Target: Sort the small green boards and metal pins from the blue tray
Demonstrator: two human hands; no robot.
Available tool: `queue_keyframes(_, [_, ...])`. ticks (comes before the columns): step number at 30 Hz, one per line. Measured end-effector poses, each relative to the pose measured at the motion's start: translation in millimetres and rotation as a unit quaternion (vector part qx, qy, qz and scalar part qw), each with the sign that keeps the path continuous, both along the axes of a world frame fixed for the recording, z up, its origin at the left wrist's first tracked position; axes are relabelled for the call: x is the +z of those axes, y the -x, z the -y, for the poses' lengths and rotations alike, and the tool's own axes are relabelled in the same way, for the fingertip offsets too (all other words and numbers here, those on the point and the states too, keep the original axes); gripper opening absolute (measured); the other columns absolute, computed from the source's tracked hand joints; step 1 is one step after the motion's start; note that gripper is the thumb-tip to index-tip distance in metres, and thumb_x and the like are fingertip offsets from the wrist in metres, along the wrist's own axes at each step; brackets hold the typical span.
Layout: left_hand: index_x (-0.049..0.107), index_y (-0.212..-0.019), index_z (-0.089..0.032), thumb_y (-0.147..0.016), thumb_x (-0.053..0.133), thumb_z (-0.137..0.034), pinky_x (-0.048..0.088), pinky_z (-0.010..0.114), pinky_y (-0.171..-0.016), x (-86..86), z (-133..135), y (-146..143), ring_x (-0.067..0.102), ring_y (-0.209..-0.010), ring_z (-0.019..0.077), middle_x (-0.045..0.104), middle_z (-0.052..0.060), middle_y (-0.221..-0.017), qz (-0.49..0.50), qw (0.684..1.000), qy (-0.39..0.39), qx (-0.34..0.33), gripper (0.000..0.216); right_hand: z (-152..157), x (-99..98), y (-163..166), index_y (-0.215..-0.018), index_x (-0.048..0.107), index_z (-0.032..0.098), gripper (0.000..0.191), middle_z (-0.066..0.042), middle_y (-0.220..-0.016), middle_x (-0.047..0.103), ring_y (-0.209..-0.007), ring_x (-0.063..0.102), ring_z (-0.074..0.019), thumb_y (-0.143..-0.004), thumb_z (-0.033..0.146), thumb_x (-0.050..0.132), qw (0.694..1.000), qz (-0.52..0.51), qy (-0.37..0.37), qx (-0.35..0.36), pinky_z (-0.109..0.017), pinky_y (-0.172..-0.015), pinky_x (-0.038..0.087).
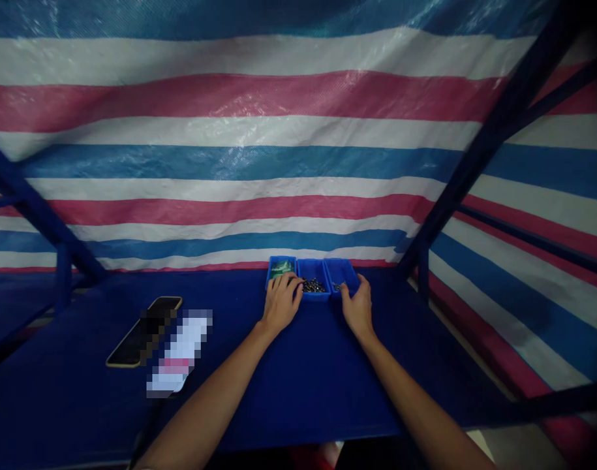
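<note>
Three small blue trays stand side by side at the far edge of a blue table (pixel 303 378). The left tray (pixel 280 266) holds something green, the middle tray (pixel 314 277) a heap of small dark metal parts, the right tray (pixel 344 273) a few such parts. My left hand (pixel 281 301) lies over the near edge of the left and middle trays, fingers bent down at the metal parts. My right hand (pixel 357 305) is at the right tray's near rim, thumb and fingers curled on its corner. Whether either hand holds a part is hidden.
A phone (pixel 132 339) lies face up on the table's left side, with a blurred-out white object (pixel 178 356) beside it. A striped red, white and blue tarpaulin (pixel 259 150) hangs behind. Dark blue frame bars (pixel 479 156) slant up at both sides.
</note>
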State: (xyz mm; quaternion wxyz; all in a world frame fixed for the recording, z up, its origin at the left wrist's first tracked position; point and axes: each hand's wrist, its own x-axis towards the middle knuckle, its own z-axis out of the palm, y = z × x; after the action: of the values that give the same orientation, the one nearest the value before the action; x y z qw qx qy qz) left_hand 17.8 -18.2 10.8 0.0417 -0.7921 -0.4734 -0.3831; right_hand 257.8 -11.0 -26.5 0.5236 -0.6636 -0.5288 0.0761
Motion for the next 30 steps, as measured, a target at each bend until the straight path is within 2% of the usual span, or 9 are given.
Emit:
queue_keyframes(9, [0.074, -0.119, -0.028, -0.108, 0.054, -0.038, 0.044, 0.053, -0.109, 4.3, 6.3, -2.9, 0.058, -0.127, 0.0284, 0.067, 0.006, -0.135, -0.056, 0.997, -0.007, -0.051, 0.025, -2.6, -3.1, -1.9, -0.144, 0.051, 0.011, 0.063, -0.024, -0.142, 0.058, -0.131, 0.057, -0.0366, -0.095, 0.050, 0.057, 0.999, -0.028, -0.015, 0.009, -0.053, -0.113, 0.044])
queue_keyframes(17, [0.072, -0.124, -0.027, -0.106, 0.058, -0.045, 0.036, 0.058, -0.118, 1.4, 4.3, -2.2, 0.053, -0.136, 0.0318, 0.071, 0.005, -0.135, -0.080, 0.994, -0.006, -0.072, 0.029, -3.8, -4.5, -2.4, -0.139, 0.053, 0.014, 0.054, -0.021, -0.137, 0.061, -0.128, 0.058, -0.0338, -0.095, 0.046, 0.058, 0.999, -0.031, -0.033, 0.012, -0.052, -0.112, 0.044])
queue_keyframes(25, [0.071, -0.116, -0.026, -0.105, 0.061, -0.043, 0.037, 0.055, -0.117, -1.0, 1.7, -2.3, 0.055, -0.133, 0.0299, 0.073, 0.006, -0.126, -0.078, 0.994, -0.001, -0.082, 0.022, -4.3, -5.6, -3.3, -0.139, 0.052, 0.014, 0.054, -0.021, -0.137, 0.061, -0.126, 0.060, -0.0333, -0.095, 0.044, 0.057, 0.999, -0.039, -0.031, 0.009, -0.052, -0.111, 0.045])
queue_keyframes(30, [0.070, -0.119, -0.026, -0.105, 0.060, -0.039, 0.042, 0.051, -0.112, 1.4, 3.1, -3.5, 0.059, -0.128, 0.0283, 0.070, 0.007, -0.127, -0.056, 0.996, -0.001, -0.068, 0.021, -8.7, -11.3, -5.6, -0.139, 0.056, 0.011, 0.057, -0.024, -0.135, 0.064, -0.127, 0.061, -0.0369, -0.093, 0.046, 0.059, 0.998, -0.043, -0.033, -0.034, -0.054, -0.111, 0.046])
